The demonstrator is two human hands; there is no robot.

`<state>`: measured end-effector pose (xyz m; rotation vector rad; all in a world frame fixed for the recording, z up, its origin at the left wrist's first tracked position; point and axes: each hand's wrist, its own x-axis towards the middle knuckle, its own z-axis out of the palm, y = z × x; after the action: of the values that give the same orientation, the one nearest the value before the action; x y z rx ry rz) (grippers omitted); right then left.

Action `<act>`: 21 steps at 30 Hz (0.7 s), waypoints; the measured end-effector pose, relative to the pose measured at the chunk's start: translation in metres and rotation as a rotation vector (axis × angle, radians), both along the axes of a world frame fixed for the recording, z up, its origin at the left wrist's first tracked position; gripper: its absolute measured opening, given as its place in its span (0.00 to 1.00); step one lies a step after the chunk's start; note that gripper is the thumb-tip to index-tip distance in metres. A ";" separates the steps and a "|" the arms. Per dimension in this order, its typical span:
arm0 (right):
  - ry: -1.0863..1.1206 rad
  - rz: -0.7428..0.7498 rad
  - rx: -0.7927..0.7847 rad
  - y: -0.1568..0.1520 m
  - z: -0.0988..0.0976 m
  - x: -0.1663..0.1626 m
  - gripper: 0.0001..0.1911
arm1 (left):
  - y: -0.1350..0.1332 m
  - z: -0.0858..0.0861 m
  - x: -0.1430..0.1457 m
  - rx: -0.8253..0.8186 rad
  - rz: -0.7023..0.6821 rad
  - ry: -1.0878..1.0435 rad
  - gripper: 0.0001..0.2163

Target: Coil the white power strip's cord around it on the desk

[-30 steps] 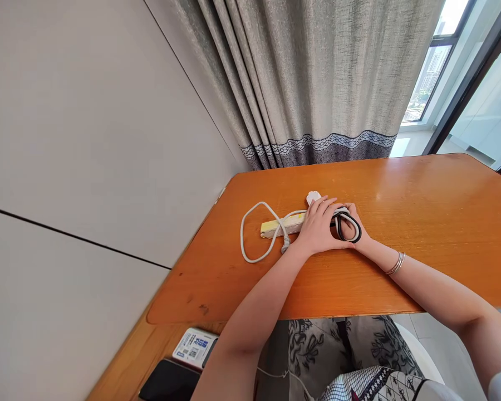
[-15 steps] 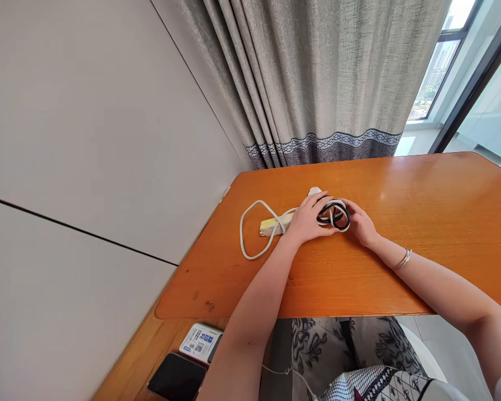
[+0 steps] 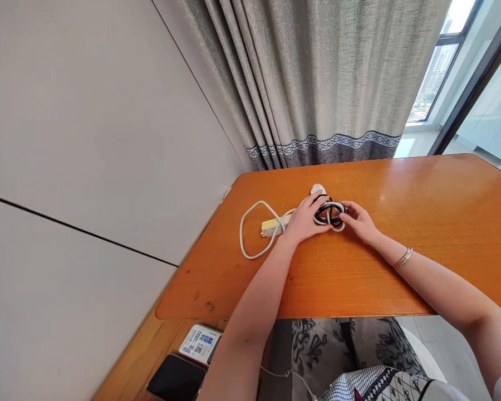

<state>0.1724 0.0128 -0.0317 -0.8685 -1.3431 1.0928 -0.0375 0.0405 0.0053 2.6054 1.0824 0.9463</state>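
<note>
A bundle of black and white cables (image 3: pixel 329 214) is coiled in loops above the table. My left hand (image 3: pixel 304 220) wraps round the bundle's left side, fingers over the far edge and thumb at the near edge. On the right side, my right hand (image 3: pixel 359 223) pinches the loops between thumb and fingers. A white and yellow power strip (image 3: pixel 269 226) lies left of my left hand, its right end hidden behind that hand. Its white cord (image 3: pixel 241 229) makes a wide loop over the tabletop. Just beyond my left fingers sits a white plug-like piece (image 3: pixel 317 189).
The orange wooden table (image 3: pixel 421 234) stands against a pale wall panel (image 3: pixel 108 139) at left and a grey curtain (image 3: pixel 338 78) behind. Lower left, a black phone (image 3: pixel 176 379) and a white printed box-like item (image 3: pixel 200 342) rest on a lower wooden ledge.
The cable bundle has shifted slightly left. My right thumb has come round to the front of the loops, pinching them. More of the white plug-like piece shows.
</note>
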 end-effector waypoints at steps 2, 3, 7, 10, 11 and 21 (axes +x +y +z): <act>-0.031 -0.027 0.004 0.001 -0.003 -0.001 0.29 | 0.000 -0.001 0.000 -0.018 0.001 0.003 0.35; -0.048 -0.040 0.010 0.002 -0.004 -0.002 0.29 | 0.000 -0.001 0.000 -0.026 0.000 -0.001 0.36; -0.108 -0.102 0.038 0.000 -0.006 -0.005 0.25 | 0.000 -0.002 -0.001 -0.061 -0.003 -0.038 0.38; -0.136 -0.147 0.056 -0.003 -0.005 -0.007 0.23 | 0.000 -0.002 -0.002 -0.069 -0.039 -0.088 0.35; -0.142 -0.161 0.062 -0.004 -0.004 -0.008 0.22 | 0.001 -0.002 -0.003 -0.073 -0.055 -0.112 0.33; -0.281 -0.301 0.082 -0.011 0.008 -0.012 0.16 | 0.004 0.002 0.003 -0.134 0.015 -0.271 0.12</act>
<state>0.1603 0.0022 -0.0235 -1.1517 -1.4184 0.6960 -0.0342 0.0441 0.0076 2.2846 1.0558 1.1474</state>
